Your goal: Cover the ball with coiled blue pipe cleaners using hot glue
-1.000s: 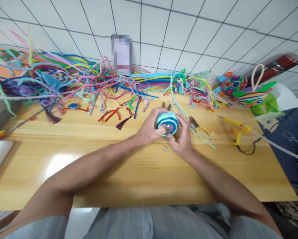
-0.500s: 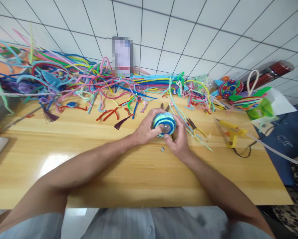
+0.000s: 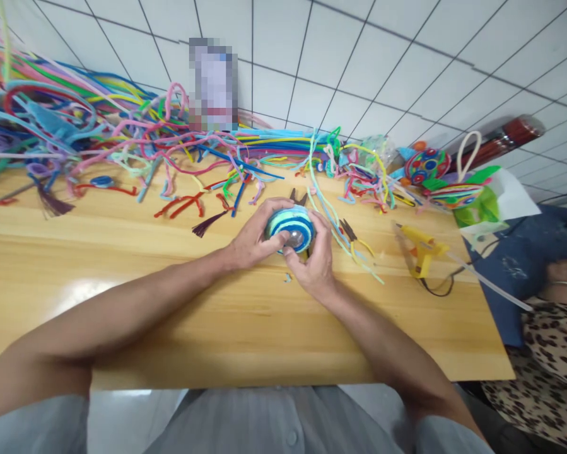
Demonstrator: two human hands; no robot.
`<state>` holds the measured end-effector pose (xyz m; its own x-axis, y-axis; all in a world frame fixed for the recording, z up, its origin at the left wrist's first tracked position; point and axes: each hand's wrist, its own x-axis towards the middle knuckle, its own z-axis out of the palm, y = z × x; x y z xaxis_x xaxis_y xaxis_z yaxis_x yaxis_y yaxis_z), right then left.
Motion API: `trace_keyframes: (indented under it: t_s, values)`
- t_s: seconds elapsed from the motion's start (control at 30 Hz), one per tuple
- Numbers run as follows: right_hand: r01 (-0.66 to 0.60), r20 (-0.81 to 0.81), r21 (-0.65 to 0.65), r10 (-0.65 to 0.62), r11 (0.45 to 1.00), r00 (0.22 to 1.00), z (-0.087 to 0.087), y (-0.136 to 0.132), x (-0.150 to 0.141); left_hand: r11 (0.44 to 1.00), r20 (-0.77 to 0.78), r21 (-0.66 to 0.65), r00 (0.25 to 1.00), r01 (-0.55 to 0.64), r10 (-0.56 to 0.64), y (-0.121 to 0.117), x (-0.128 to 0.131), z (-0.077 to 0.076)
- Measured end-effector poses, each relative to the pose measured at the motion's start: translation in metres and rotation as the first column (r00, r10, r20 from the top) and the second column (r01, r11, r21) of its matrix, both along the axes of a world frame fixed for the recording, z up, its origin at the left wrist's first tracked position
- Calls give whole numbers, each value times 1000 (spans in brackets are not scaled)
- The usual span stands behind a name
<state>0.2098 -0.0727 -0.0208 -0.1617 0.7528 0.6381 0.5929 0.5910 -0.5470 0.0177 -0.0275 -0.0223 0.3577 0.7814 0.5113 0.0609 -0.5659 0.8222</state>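
Between my hands is a clear ball wrapped in rings of blue and pale green pipe cleaner [image 3: 290,219]; a bare see-through patch faces me. My left hand [image 3: 257,236] curls round its left side, thumb pressed on the front. From the other side my right hand [image 3: 317,258] grips it, with its thumb at the lower front edge. Just behind the ball, dark plier jaws [image 3: 298,197] stick out, the rest mostly hidden. Yellow-handled pliers [image 3: 354,239] lie to the right, beside loose pale green and blue pipe cleaners [image 3: 328,211]. A small blue scrap [image 3: 287,277] rests below the ball.
Many coloured pipe cleaners [image 3: 136,139] pile along the tiled wall. A yellow glue gun [image 3: 422,250] with a cord lies at the right, near decorated ornaments [image 3: 427,167]. A phone-like upright object [image 3: 213,85] is blurred. A person in leopard print [image 3: 557,340] sits at the right edge.
The whole view has shifted, so the table and things appear further left and slightly higher. More of the person at the right shows. Both hands keep their hold on the ball.
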Motion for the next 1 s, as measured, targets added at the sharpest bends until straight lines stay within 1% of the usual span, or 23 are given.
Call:
trace_keyframes:
  t_s: [0.23, 0.43, 0.53, 0.6, 0.7, 0.77, 0.83, 0.93, 1.0]
  values:
    - [-20, 30, -19, 21, 1000, 999, -2, 3, 4, 1000, 6, 25, 1000, 3, -3, 1, 1, -2]
    - [-34, 30, 26, 33, 999, 999, -4, 5, 4, 1000, 21, -9, 1000, -17, 18, 1, 3, -5]
    - [-23, 37, 11, 23, 1000, 999, -6, 3, 5, 1000, 11, 3, 1000, -9, 9, 3, 2, -5]
    - [-17, -8, -37, 17, 999, 1000, -9, 4, 6, 1000, -6, 13, 1000, 0, 0, 5, 2, -3]
    - [13, -187, -118, -35, 993, 982, -11, 14, 14, 1000, -24, 10, 1000, 6, -5, 7, 2, -1]
    - [85, -299, -158, -130, 984, 946, -7, 26, 25, 1000, -25, 9, 1000, 9, -9, 7, 4, 0]
    - [151, -353, -195, -213, 969, 911, 3, 40, 41, 1000, -22, 22, 1000, 17, -16, 8, 5, 0]
    - [196, -355, -244, -276, 950, 893, 23, 52, 65, 1000, -12, 28, 1000, 12, -12, 9, 8, 0]
    - [204, -347, -266, -291, 942, 892, 35, 53, 78, 1000, -10, 22, 1000, 0, 0, 10, 9, -1]
